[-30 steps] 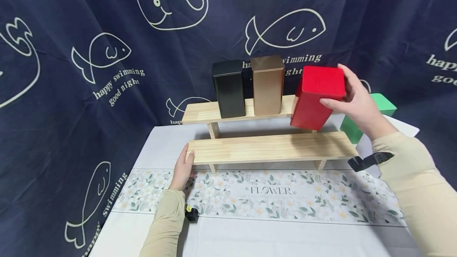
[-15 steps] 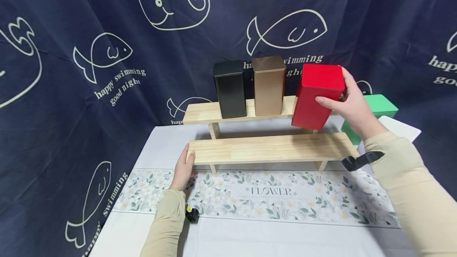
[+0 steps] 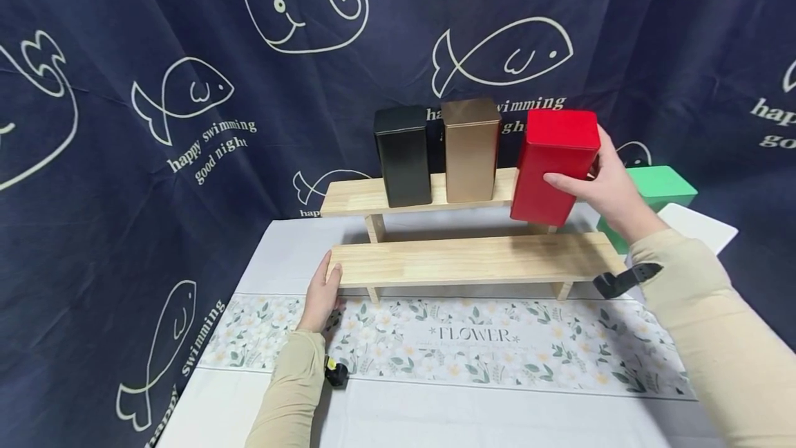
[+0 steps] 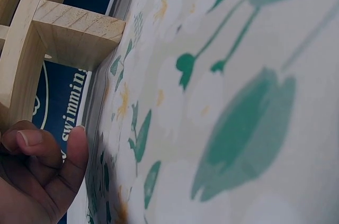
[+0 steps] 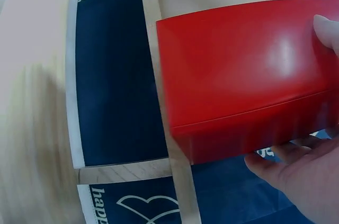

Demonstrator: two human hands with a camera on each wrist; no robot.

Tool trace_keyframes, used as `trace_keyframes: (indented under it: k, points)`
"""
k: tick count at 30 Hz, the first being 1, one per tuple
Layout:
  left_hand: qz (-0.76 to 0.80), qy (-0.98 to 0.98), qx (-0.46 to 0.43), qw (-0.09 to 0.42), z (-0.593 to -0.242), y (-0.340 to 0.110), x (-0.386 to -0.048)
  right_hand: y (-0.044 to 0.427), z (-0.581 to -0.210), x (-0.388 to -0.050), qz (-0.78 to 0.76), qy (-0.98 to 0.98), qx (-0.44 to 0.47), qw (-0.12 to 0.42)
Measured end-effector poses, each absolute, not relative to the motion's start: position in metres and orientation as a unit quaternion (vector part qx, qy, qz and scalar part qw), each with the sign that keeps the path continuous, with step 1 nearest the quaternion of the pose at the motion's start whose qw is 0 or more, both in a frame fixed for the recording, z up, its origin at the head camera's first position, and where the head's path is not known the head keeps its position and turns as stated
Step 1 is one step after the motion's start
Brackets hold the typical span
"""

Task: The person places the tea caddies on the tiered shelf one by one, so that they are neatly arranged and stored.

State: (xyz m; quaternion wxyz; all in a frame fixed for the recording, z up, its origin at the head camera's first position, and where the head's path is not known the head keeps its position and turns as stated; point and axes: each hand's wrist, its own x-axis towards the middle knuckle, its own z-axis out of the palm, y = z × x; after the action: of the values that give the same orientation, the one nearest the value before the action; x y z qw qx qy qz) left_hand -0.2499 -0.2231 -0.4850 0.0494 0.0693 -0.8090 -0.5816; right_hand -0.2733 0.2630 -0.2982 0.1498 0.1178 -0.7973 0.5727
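My right hand (image 3: 612, 189) holds a tall red box (image 3: 550, 182) by its right side, thumb across the front. The box leans slightly, its base by the front edge of the upper shelf board (image 3: 348, 198), right of a bronze box (image 3: 470, 157). In the right wrist view the red box (image 5: 243, 70) overlaps that board's edge; whether its base rests there I cannot tell. My left hand (image 3: 320, 299) grips the left end of the lower shelf board (image 3: 460, 260). In the left wrist view, curled fingers (image 4: 39, 147) lie against the wooden stand (image 4: 21, 49).
A black box (image 3: 404, 157) stands upright on the upper board, left of the bronze one. Behind my right wrist are a green box (image 3: 659, 184) and a white box (image 3: 696, 227). A floral runner (image 3: 472, 351) crosses the white table; a dark blue curtain (image 3: 348, 102) hangs behind.
The red box has tipped closer to upright, and my right hand has shifted slightly left and down with it. My left hand keeps its place on the lower board.
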Motion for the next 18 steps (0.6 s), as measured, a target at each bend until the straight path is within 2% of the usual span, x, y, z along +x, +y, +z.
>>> trace_keyframes:
  k: [18]
  points:
    - [-0.587,-0.805,0.067,0.052,-0.485,-0.223,-0.251,0.265,-0.314,-0.284,0.566,-0.806,0.109,0.135]
